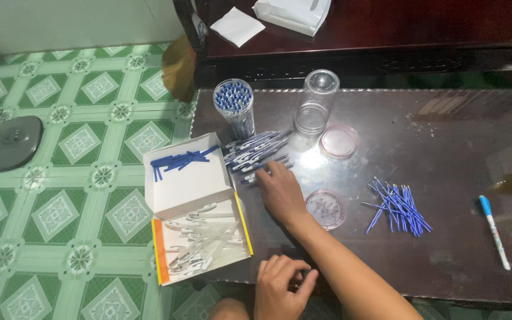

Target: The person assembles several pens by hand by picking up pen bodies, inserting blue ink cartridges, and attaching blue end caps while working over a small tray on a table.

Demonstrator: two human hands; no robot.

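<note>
A dark glossy table [445, 136] stands over a green tiled floor [78, 178]. The right hand [280, 192] lies flat with loose fingers on the pile of blue pens [256, 153], just right of the open white box [194, 195]. The left hand [280, 287], below the box, is curled; I cannot tell what it holds. Blue refills [398, 206] lie further right.

Open white cardboard box [188, 184], orange-yellow edged, at table's left edge

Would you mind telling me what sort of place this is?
Probably a room in a home: patterned green floor tiles, a dark wooden cabinet, and a low glass-topped table strewn with pen parts.
</note>
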